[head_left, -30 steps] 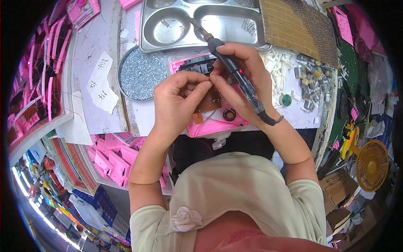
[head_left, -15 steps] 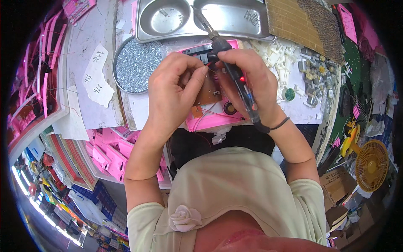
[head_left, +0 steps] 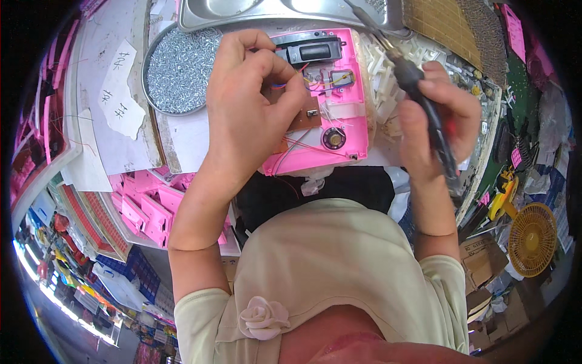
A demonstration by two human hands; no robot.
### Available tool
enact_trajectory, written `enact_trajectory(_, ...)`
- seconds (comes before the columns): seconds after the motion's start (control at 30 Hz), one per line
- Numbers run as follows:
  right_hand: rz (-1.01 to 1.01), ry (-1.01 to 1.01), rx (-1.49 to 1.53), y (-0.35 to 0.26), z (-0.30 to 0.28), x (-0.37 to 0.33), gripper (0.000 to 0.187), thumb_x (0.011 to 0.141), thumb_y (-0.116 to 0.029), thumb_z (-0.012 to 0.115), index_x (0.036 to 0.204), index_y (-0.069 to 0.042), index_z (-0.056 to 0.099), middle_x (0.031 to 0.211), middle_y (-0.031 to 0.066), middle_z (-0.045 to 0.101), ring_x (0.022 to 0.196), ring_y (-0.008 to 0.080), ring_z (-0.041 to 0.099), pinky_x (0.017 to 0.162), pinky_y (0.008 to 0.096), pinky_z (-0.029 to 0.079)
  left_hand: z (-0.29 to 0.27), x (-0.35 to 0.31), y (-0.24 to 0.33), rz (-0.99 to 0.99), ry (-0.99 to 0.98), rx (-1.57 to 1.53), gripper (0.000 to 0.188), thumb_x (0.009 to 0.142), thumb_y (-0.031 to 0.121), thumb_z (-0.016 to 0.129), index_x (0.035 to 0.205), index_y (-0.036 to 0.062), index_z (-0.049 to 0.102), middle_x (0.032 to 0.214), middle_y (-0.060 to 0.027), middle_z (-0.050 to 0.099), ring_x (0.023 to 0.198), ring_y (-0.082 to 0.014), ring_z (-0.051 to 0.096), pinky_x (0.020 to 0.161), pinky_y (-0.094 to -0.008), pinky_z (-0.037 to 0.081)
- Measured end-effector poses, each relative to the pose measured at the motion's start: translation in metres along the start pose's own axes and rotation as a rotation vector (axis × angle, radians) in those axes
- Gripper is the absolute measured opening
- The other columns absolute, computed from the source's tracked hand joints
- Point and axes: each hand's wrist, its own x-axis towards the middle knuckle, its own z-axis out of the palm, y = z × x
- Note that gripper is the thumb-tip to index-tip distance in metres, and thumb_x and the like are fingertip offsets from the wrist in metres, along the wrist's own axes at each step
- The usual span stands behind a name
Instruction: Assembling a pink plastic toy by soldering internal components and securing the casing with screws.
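Pink plastic casing point(head_left: 357, 124) lies open on a white worktop point(head_left: 191, 139), directly in front of a seated person in a pale short-sleeved top point(head_left: 315, 255), its inner parts facing up. A black mechanism point(head_left: 315, 52) spans the far end, a brown circuit board point(head_left: 305, 119) sits partly under the person's left hand point(head_left: 251, 106), and a round speaker point(head_left: 334, 138) rests in the near right part. Thin coloured wires point(head_left: 312, 82) cross the middle of the shell.

The left hand hovers over the casing's left side with its fingers curled and the thumb drawn in toward the forefinger; whether they pinch a wire cannot be told. The right hand point(head_left: 456, 112), to the right of the casing and apart from it, wraps its fingers around the black handle of a soldering iron point(head_left: 407, 76), whose metal tip slants up and to the left, away from the casing, overlapping a steel tray point(head_left: 254, 17) in the view.

Left of the casing stands a round dish point(head_left: 145, 85) filled with small silvery screws point(head_left: 185, 70), beside a torn sheet of paper point(head_left: 123, 91) bearing handwriting. White plastic pieces point(head_left: 386, 73) lie scattered just to the right. More pink casings point(head_left: 148, 209) are piled below the worktop's left edge.
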Motion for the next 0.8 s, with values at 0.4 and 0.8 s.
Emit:
enact_trajectory(0.4, -0.115, -0.268, 0.019, -0.004, -0.008, -0.002, 0.035, 0.072, -0.003, 0.081, 0.101, -0.003, 0.061, 0.077, 0.0067, 0.065, 0.061, 0.0248, 0.055, 0.067, 0.0384, 0.047, 0.000, 0.001, -0.002, 0.028, 0.012, 0.074, 0.009, 0.077, 0.001, 0.075, 0.083, -0.0008, 0.069, 0.107, -0.0132, 0.059, 0.092, -0.0176, 0.060, 0.071, -0.0254, 0.049)
enact_trajectory(0.8, -0.175, -0.265, 0.005, -0.001, 0.003, 0.003, 0.038, 0.069, 0.001, 0.082, 0.100, -0.004, 0.060, 0.073, 0.0060, 0.065, 0.056, 0.0222, 0.054, 0.067, 0.0374, 0.047, 0.001, 0.001, -0.006, 0.052, 0.029, 0.076, 0.007, 0.077, 0.001, 0.075, 0.081, -0.0006, 0.068, 0.106, -0.0112, 0.058, 0.086, -0.0157, 0.059, 0.068, -0.0249, 0.049)
